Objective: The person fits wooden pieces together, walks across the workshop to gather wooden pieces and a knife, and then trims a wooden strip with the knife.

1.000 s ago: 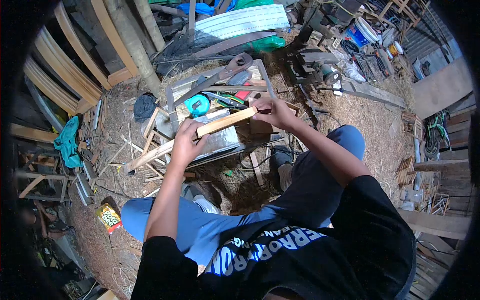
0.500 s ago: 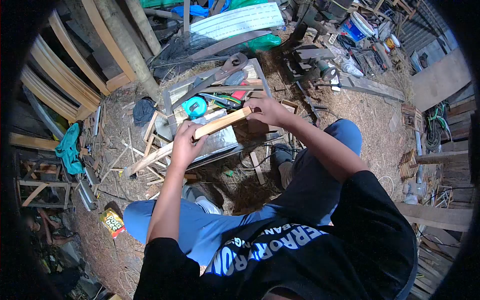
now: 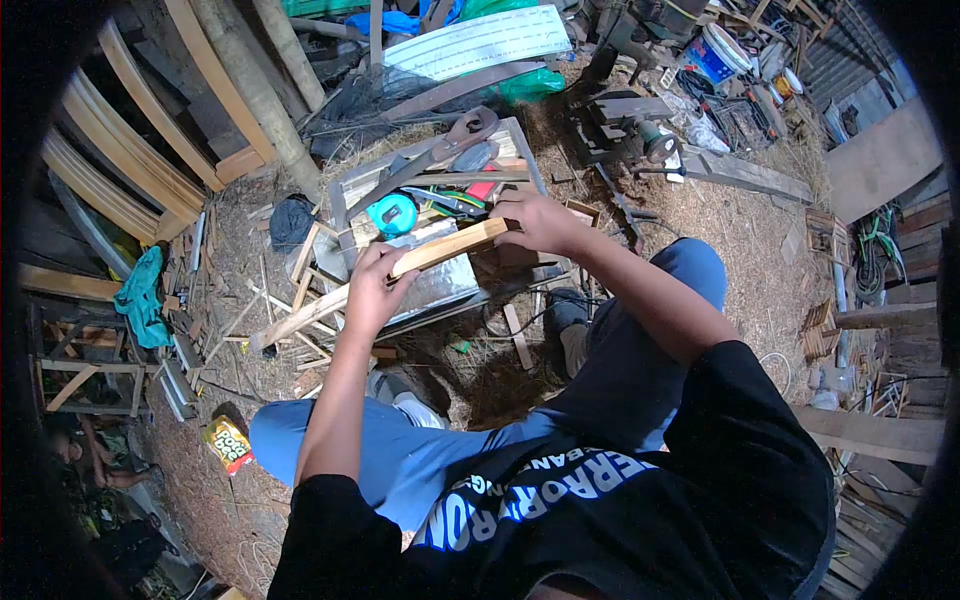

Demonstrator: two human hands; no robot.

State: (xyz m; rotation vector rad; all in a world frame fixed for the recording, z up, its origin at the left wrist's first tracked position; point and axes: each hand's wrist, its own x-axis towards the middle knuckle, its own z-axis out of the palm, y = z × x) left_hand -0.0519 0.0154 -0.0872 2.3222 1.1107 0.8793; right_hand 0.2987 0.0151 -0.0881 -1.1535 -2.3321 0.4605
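Observation:
A pale wooden strip (image 3: pixel 450 248) is held in front of me, slanting up to the right. My left hand (image 3: pixel 374 288) grips its near-left part, and my right hand (image 3: pixel 541 224) has its fingers closed round the right end. Beyond the left hand, a length of wood (image 3: pixel 300 318) runs down to the left; whether it is the same piece, I cannot tell. Below the strip is a metal-topped block (image 3: pixel 445 288) on a low wooden worktable (image 3: pixel 341 214). A turquoise tape measure (image 3: pixel 391 215), a handsaw (image 3: pixel 440 150) and a dark-handled tool (image 3: pixel 450 202) lie just behind the hands.
Curved wooden frames (image 3: pixel 125 150) lean at the left. Wood offcuts litter the ground beside the worktable. A bench vise (image 3: pixel 655 148) stands at the upper right near a white and blue bucket (image 3: pixel 718 55). A yellow snack bag (image 3: pixel 228 445) lies lower left. Another person's arm (image 3: pixel 100 455) shows at far left.
The strip has turned slightly in my hands, showing more of its side edge, and the right hand has shifted a little. The whole view has moved slightly.

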